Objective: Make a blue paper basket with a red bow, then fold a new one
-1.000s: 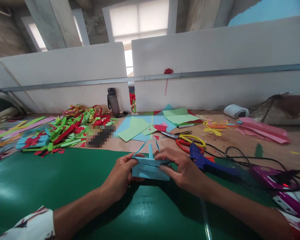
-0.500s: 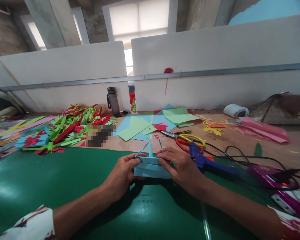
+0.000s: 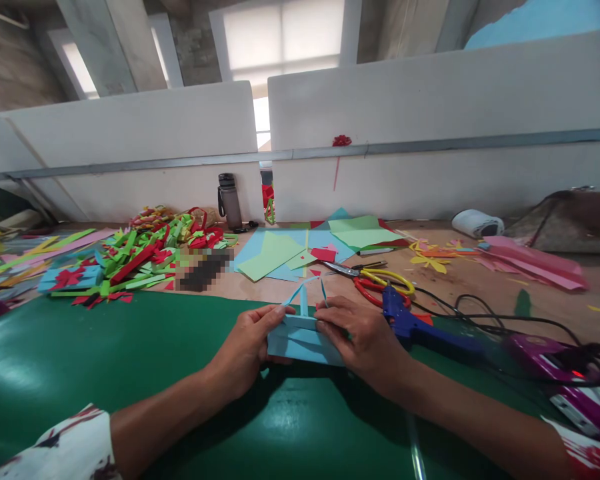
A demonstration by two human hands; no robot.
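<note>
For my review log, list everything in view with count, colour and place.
Folded paper piece: 1, light blue, held front centre
Glue gun: 1, blue, right of centre
Scissors: count unclear, red and yellow handles, centre right
Paper sheets: several, green and blue, centre
Heaped paper pieces: uncounted, mixed colours, left
Long papers: several, pink, right
Partition panels: at least 2, white, background
Bow: 1, red, centre background
Bottle: 1, grey, by the panels
Roll: 1, white, far right
Bag: 1, brown, far right
Cables: several, black, right
Plugged device: 1, purple, right edge
Mat: 1, green, front
Left hand: 1, bare, paper's left side
Right hand: 1, bare, paper's right side
</note>
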